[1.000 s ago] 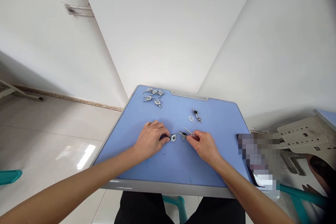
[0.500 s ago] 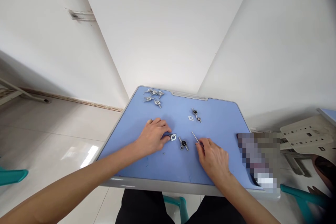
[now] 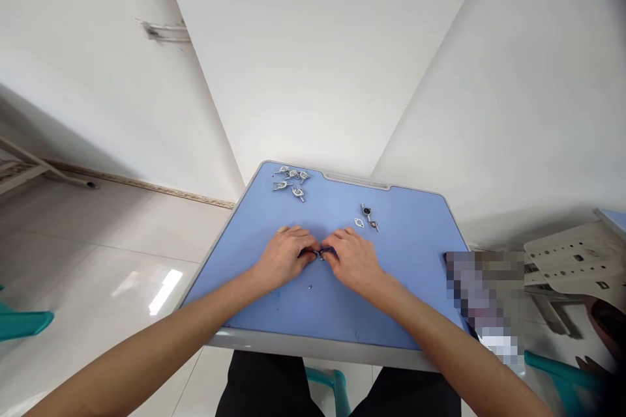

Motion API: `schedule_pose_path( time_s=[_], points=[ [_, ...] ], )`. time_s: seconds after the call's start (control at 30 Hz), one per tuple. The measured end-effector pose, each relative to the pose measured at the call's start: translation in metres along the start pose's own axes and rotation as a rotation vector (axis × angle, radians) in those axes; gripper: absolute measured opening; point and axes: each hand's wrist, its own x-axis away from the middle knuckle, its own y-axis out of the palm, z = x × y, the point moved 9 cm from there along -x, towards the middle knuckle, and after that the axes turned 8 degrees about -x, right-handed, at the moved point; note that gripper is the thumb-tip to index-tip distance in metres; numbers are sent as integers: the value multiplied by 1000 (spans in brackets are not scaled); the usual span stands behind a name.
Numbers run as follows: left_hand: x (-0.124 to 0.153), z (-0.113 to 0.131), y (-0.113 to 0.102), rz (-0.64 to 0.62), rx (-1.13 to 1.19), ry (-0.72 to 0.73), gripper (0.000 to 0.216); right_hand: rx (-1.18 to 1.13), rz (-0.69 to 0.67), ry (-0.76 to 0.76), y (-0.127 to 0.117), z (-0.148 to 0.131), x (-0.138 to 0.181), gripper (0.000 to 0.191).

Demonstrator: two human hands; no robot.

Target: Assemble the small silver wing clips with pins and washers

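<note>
My left hand point(image 3: 288, 253) is closed, its thumb and fingers pinching a small metal flanged part point(image 3: 316, 252) that mostly hides behind the fingertips. Fingertip to fingertip with it, my right hand point(image 3: 356, 257) is bent in a pinch over the same spot; what it grips is hidden. The metal fitting with a black disc and the thin rod seen before do not show now. Just below the hands lies a tiny metal piece point(image 3: 310, 287). Farther back are a thin oval plate point(image 3: 358, 223), a metal fitting with a black round face point(image 3: 366, 210) and a small levered part point(image 3: 374, 225).
Several small metal valve-like fittings point(image 3: 292, 174) are grouped at the back left of the blue tabletop point(image 3: 411, 228). A blurred-out object point(image 3: 474, 300) lies at the right edge. White walls stand behind the table, and a teal stool point(image 3: 337, 388) is below.
My right hand has moved left from beside the black-faced fitting to meet my left hand, covering that fitting's place. The thin rod has gone out of sight. The view has shifted slightly.
</note>
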Motion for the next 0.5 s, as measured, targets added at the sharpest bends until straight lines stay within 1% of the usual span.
schedule_pose_path(
  time_s=[0.1, 0.27, 0.37, 0.5],
  points=[
    [-1, -7, -3, 2, 100, -14, 12, -8, -30, 48, 5, 6, -7, 14],
    [0, -13, -9, 11, 216, -10, 11, -4, -33, 126, 1, 24, -3, 9],
    [0, -16, -8, 8, 317, -23, 11, 23, -14, 151, -4, 29, -4, 16],
    [0, -21, -8, 22, 411, -77, 11, 31, 52, 133, -14, 22, -2, 23]
  ],
)
